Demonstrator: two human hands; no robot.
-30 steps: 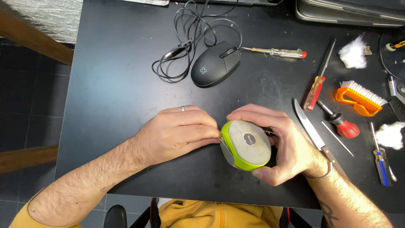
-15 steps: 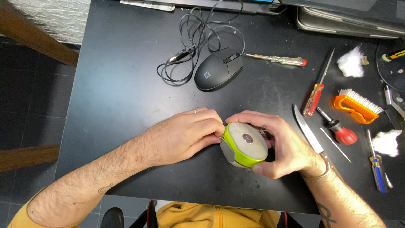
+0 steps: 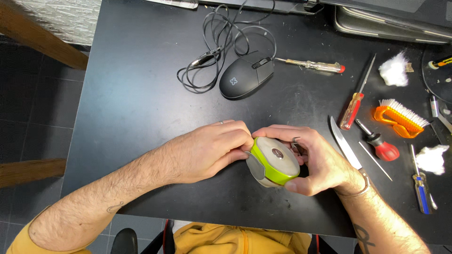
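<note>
Green-rimmed grey mouse [image 3: 274, 162] gripped between left hand [image 3: 207, 153] and right hand [image 3: 318, 160].

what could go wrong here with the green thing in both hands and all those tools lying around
The knife lies bare-bladed right beside the right hand; a slip could bring wrist onto blade. The left hand presses fingertips at the edge of the green and grey device, so a sudden give might pinch a finger or jerk it loose. The device is held off the black table, so it could drop.

Forearms bare, entering from seven and five o'clock. Left hand [image 3: 207, 150] curled, fingertips pinched toward three o'clock (ring on one finger). Right hand [image 3: 315, 160] cupped, thumb lowest.
</note>
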